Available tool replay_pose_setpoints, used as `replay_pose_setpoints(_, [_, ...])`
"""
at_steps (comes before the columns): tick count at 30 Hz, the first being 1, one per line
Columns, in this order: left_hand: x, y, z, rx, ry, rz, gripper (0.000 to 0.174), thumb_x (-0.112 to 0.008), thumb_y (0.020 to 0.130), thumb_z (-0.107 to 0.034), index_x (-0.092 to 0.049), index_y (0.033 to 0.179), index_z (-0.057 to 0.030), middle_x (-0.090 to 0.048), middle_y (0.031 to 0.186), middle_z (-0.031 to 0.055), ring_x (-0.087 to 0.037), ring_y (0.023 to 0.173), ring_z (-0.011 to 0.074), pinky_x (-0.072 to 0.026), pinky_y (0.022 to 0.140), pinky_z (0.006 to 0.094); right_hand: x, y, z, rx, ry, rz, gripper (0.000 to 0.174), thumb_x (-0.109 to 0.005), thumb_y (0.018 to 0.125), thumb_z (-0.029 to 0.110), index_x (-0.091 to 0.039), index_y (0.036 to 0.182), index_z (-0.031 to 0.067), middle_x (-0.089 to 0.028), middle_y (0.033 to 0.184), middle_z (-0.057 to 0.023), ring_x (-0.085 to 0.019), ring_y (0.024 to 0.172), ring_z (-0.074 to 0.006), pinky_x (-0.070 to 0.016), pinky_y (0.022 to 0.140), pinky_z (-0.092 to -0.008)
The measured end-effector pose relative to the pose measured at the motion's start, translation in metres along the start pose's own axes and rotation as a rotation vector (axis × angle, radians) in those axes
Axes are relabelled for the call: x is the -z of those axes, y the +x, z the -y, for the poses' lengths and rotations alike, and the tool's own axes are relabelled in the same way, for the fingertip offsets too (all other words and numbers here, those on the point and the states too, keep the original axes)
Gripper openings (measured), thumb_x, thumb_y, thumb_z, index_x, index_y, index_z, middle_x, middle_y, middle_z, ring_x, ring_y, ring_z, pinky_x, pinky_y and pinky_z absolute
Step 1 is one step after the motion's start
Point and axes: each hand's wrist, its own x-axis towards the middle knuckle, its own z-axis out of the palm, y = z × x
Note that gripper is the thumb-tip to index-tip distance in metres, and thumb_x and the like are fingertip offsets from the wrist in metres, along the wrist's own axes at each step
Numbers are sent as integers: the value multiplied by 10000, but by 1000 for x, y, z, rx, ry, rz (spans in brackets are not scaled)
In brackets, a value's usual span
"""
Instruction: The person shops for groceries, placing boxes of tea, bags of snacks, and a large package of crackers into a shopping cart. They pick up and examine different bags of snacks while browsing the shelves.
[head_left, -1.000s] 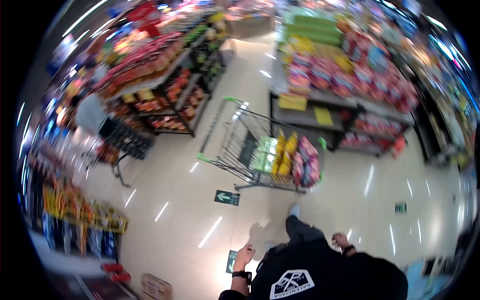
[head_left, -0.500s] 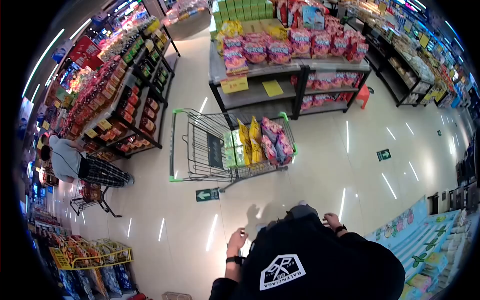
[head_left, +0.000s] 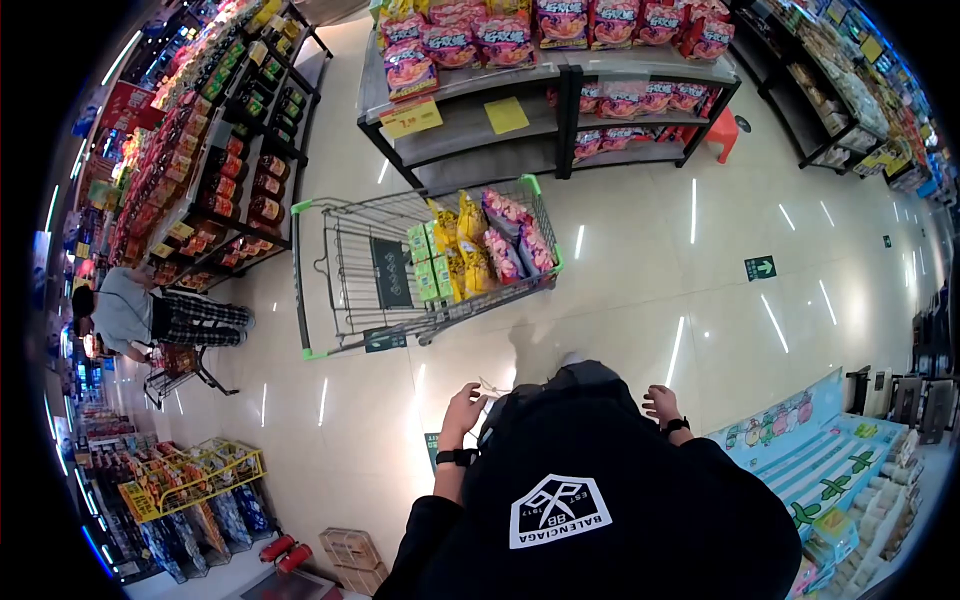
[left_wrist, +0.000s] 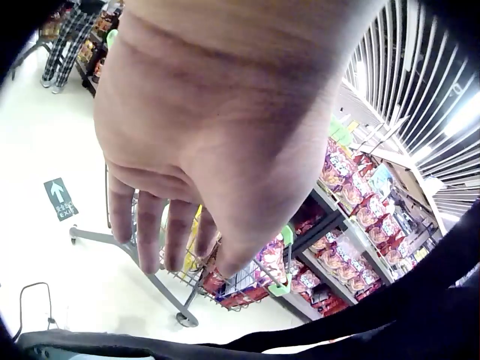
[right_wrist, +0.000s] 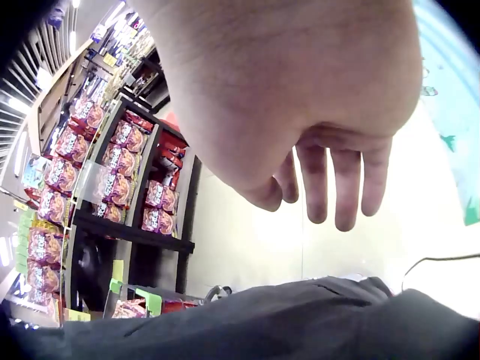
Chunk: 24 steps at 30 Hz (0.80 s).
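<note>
My left hand (head_left: 465, 408) hangs beside my body in the head view, holding nothing; the left wrist view shows its fingers (left_wrist: 176, 232) hanging relaxed. On the other side my right hand (head_left: 661, 404) is also empty, its fingers (right_wrist: 345, 184) loosely extended over the floor. Ahead of me stands a wire shopping cart (head_left: 345, 262) with green corners, touched by neither hand. Inside it lie green boxes (head_left: 430, 277), yellow bags (head_left: 472, 257) and pink-purple bags (head_left: 520, 232).
A shelf unit (head_left: 480, 130) with pink bags stands behind the cart. Shelves of jars (head_left: 235, 170) rise at the left, near a person (head_left: 125, 308) with another cart. A yellow wire rack (head_left: 195, 480) is at lower left, a blue display (head_left: 800, 450) at lower right.
The head view has shifted, so cart and shelves sit further left and higher than before. The cart appears nearer my body. Both hands remain empty at my sides.
</note>
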Motion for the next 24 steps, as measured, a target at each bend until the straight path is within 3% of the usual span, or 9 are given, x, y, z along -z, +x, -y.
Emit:
replay_pose_setpoints(3, [-17,19,-31,50,-50,16,472,-680,888,-280,-586,1279,-31,-701,1104,213,-703,969,322,-558,836,402,27,21,22,6,-1,-18,406,-559,932,261,-555,1288,64,-665,1048,-111,-672,782,-228,-521,687,-394])
replay_pose_setpoints(6, [-27,37,-55,16,32,28,487,-692,879,-295,-590,1281,-39,-701,1113,206,-699,985,320,-554,854,406,47,33,45,97,84,-50,365,-563,939,213,-560,1268,56,-676,995,-114,-676,732,-215,-510,581,-326])
replay_pose_setpoints(12, [-32,96,-103,-47,49,82,486,-698,851,-321,-613,1244,-49,-701,1094,198,-681,1014,339,-540,887,411,76,62,89,160,162,-115,342,-592,951,221,-558,1236,34,-680,967,-122,-696,746,-239,-544,596,-361])
replay_pose_setpoints(14, [-31,117,-126,-45,102,118,492,-692,846,-341,-619,1240,-55,-698,1109,196,-676,1020,347,-535,889,418,69,84,46,137,252,-42,285,-604,938,160,-576,1182,17,-663,937,-136,-683,681,-250,-525,491,-324])
replay_pose_setpoints(17, [-36,162,-142,-57,164,169,501,-684,840,-349,-620,1250,-67,-698,1121,184,-664,1047,345,-523,909,424,76,108,27,39,367,133,287,-567,934,140,-584,1199,32,-669,1004,-160,-683,812,-283,-545,585,-353])
replay_pose_setpoints(18, [-36,178,-150,-66,185,186,502,-681,839,-346,-620,1254,-71,-698,1124,179,-660,1057,344,-520,917,425,58,69,66,11,255,-52,239,-593,897,115,-620,1111,12,-662,907,-125,-672,719,-206,-505,494,-276])
replay_pose_setpoints(20, [-42,210,-169,-66,181,201,502,-670,832,-342,-627,1256,-75,-695,1132,172,-652,1068,343,-517,916,425,60,45,103,104,-197,-109,295,-590,901,146,-646,1162,20,-694,976,-141,-679,834,-228,-551,680,-344])
replay_pose_setpoints(21, [-46,227,-181,-87,184,211,500,-668,831,-339,-628,1253,-74,-697,1128,171,-655,1058,343,-518,911,427,85,96,51,493,-289,-67,276,-603,893,182,-686,1093,12,-713,983,-135,-671,813,-230,-547,729,-357])
replay_pose_setpoints(24, [-52,273,-217,-115,193,222,494,-664,828,-327,-628,1242,-61,-706,1083,177,-673,1000,347,-530,877,425,118,125,65,225,-345,-226,287,-599,886,214,-708,1035,-5,-730,990,-130,-667,788,-223,-534,712,-349])
